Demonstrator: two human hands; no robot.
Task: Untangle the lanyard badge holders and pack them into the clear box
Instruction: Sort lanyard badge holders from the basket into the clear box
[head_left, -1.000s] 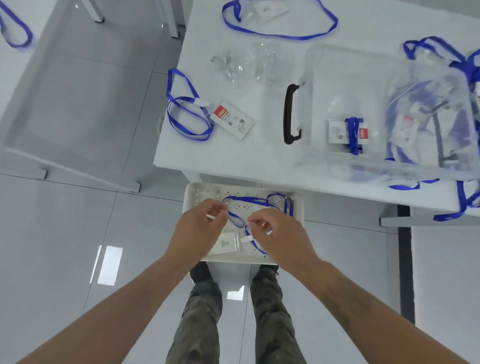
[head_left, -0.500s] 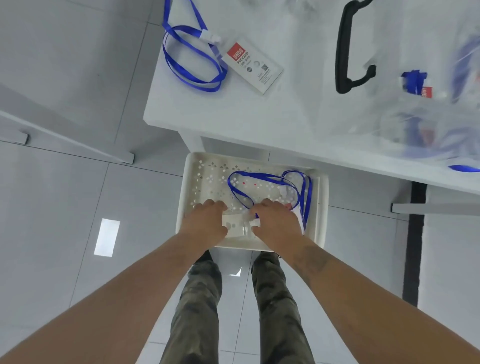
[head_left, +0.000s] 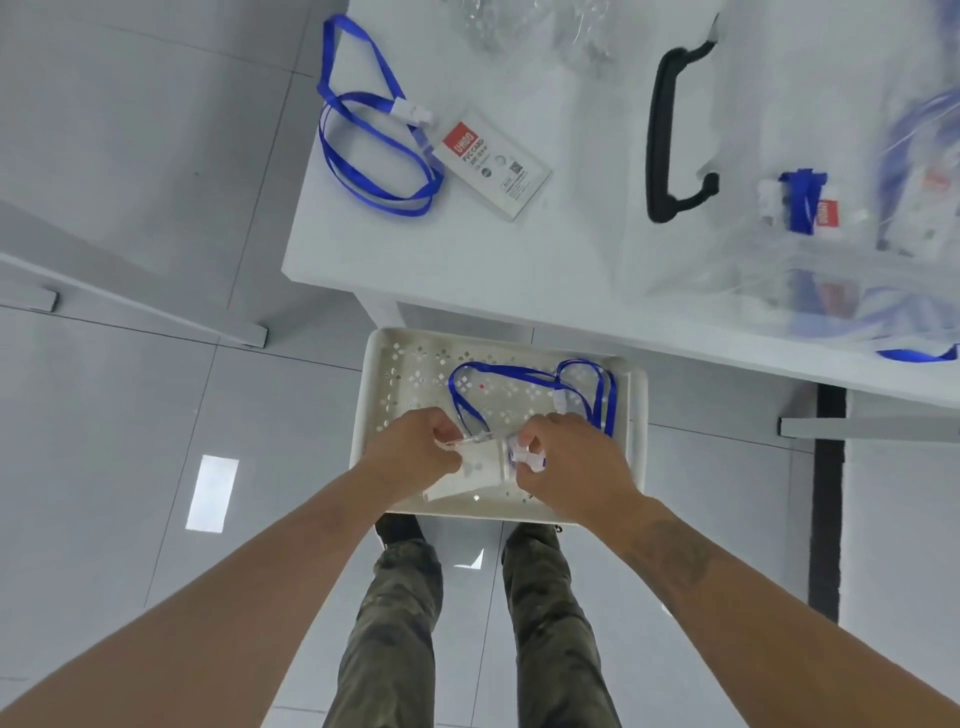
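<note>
Both my hands work over a white perforated basket (head_left: 636, 415) on the floor below the table edge. My left hand (head_left: 415, 452) pinches the left top corner of a clear badge holder (head_left: 480, 467). My right hand (head_left: 566, 462) pinches the white clip end of its blue lanyard (head_left: 524, 371), which loops across the basket floor. On the table, the clear box (head_left: 737, 156) with a black handle (head_left: 662, 135) holds several packed badge holders with blue lanyards. Another badge holder (head_left: 493, 166) with a red label lies on the table beside its coiled blue lanyard (head_left: 363, 119).
The white table (head_left: 467, 270) edge runs just above the basket. Crumpled clear plastic wrap (head_left: 524, 26) lies at the table's far side. A second white table (head_left: 130, 301) edge stands to the left. My legs (head_left: 467, 623) stand on the grey tiled floor.
The view has dropped toward the basket. My hands, spread on the lanyard strap a second ago, have come down onto the badge holder and now pinch it and its clip.
</note>
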